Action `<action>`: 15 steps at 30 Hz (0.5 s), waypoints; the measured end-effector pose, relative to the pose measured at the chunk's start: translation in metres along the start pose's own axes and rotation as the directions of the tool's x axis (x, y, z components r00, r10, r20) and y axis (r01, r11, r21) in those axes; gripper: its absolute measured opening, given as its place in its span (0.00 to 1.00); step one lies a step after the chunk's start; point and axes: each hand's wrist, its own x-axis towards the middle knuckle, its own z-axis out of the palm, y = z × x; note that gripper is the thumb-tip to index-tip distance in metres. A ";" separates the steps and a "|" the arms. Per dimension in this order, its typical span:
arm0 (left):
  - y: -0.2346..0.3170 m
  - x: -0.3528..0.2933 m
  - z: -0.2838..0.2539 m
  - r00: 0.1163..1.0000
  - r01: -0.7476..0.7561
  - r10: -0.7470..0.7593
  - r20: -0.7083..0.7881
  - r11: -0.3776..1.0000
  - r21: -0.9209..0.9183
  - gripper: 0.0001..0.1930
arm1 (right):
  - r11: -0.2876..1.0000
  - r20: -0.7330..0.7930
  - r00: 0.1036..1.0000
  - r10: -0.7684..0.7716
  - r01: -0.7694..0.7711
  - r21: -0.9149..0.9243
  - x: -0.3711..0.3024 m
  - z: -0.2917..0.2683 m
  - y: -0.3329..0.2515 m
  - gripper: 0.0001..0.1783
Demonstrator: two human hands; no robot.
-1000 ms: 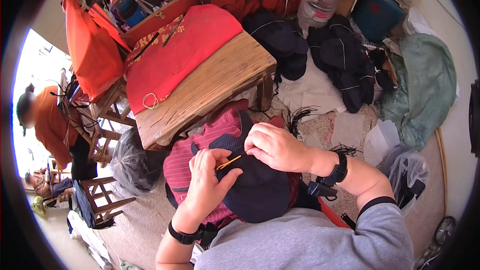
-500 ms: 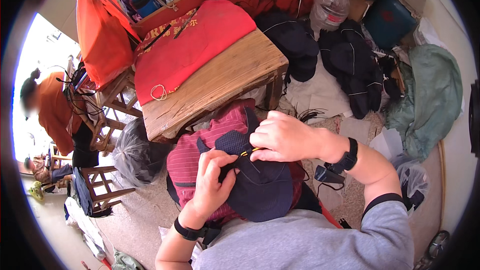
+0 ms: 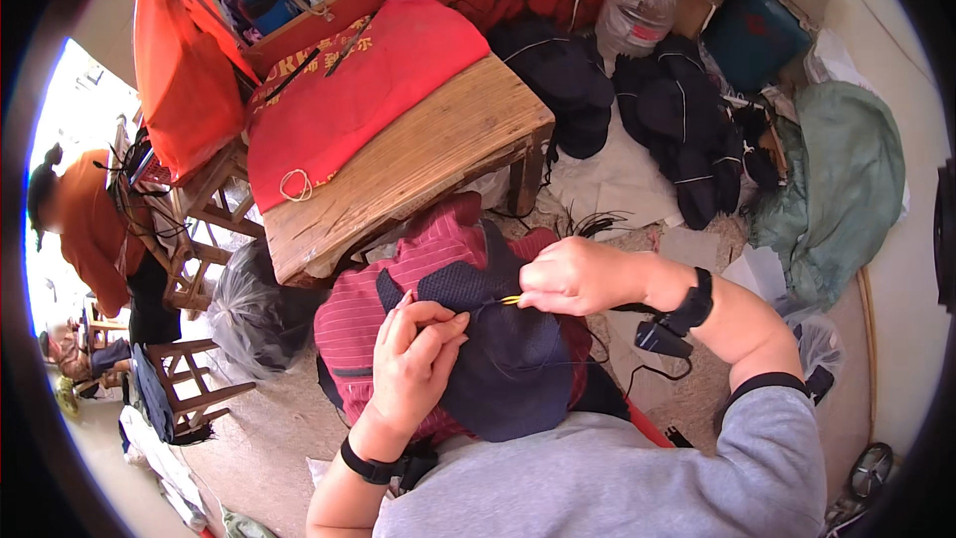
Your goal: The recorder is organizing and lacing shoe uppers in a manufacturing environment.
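Observation:
A dark navy cloth piece, cap-like in shape with a mesh panel and a rounded lower part (image 3: 513, 384), rests on my lap over maroon striped cloth (image 3: 349, 334). My left hand (image 3: 413, 354) is closed, thumb and fingers pinching the navy piece near its mesh panel. Just to the right, my right hand (image 3: 573, 279) is closed around a thin yellow tool (image 3: 511, 300) whose tip points at the left fingers. Its far end is hidden in my right fingers. A fine dark thread seems to run across the navy cloth.
Ahead stands a wooden table (image 3: 418, 139) with a red cloth (image 3: 368, 70) on it. Dark bundles (image 3: 682, 120) and a large plastic bottle (image 3: 637, 10) lie back right, near a green sack (image 3: 846, 189). At the left are a stool (image 3: 189, 379) and a person in orange (image 3: 95, 229).
My right hand has drawn a little away from the left with the yellow tool. The left hand still pinches the navy piece. The whole view has shifted slightly.

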 end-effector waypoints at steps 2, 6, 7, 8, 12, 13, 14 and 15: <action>-0.003 -0.005 -0.001 1.000 0.022 -0.022 -0.018 1.000 -0.005 0.15 | 0.984 -0.061 0.990 0.125 -0.116 0.139 -0.012 -0.007 -0.004 0.13; -0.010 -0.014 -0.001 0.998 0.035 -0.038 -0.047 0.998 -0.057 0.16 | 0.711 -0.048 0.845 0.533 -0.416 0.566 -0.005 -0.008 -0.045 0.05; -0.009 -0.014 -0.001 0.999 0.019 -0.023 -0.046 0.997 -0.068 0.18 | 0.552 0.066 0.826 0.559 -0.431 0.714 -0.006 -0.010 -0.048 0.15; -0.003 -0.015 -0.002 0.998 0.022 -0.025 -0.055 0.998 -0.067 0.18 | 0.557 0.070 0.829 0.555 -0.433 0.709 -0.007 -0.007 -0.048 0.15; 0.008 -0.029 -0.008 0.971 0.163 -0.136 -0.197 0.979 0.123 0.24 | 0.362 0.037 0.928 0.370 -0.181 0.915 -0.002 0.003 -0.050 0.18; 0.004 -0.035 -0.008 0.960 0.238 -0.225 -0.166 0.969 0.068 0.23 | 0.420 0.006 0.909 0.417 -0.198 0.886 0.000 0.007 -0.048 0.16; 0.002 -0.039 -0.007 0.942 0.314 -0.310 -0.130 0.949 0.014 0.22 | 0.474 -0.029 0.887 0.460 -0.218 0.853 0.002 0.010 -0.045 0.14; 0.001 -0.041 -0.005 0.924 0.344 -0.357 -0.135 0.933 -0.107 0.18 | 0.479 0.016 0.837 0.546 -0.328 0.814 0.003 0.011 -0.040 0.12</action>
